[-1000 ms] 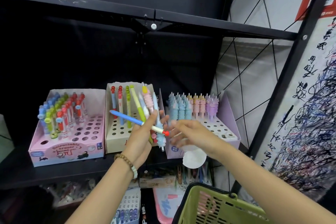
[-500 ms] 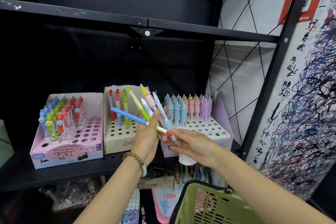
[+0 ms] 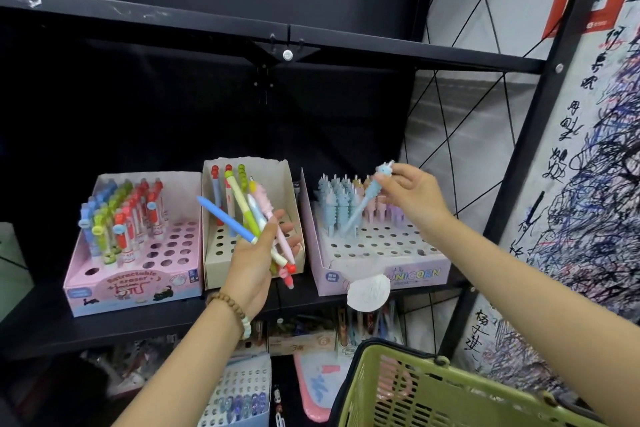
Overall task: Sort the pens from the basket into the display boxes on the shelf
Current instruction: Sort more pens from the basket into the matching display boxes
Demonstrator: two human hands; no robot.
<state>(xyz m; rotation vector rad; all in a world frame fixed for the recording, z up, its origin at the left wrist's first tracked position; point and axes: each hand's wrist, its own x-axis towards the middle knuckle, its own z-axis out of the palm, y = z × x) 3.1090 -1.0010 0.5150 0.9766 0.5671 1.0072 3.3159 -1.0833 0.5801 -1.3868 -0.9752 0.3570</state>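
I pinch the blue pen [image 3: 362, 208] by its head in the right hand [image 3: 414, 196], tip down to suit the unicorn box [image 3: 388, 276], while the left hand [image 3: 251, 265] grips the other pens [image 3: 242, 206], fanned for picking.

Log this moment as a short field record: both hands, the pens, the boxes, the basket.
left hand: grips a mixed bundle of pens in front of the beige box
right hand: pinches the blue unicorn pen by its top
blue unicorn pen: tilted, tip down over the unicorn box; seated or not, cannot tell
pink eraser box: left on the shelf, partly filled
basket: green, lower right
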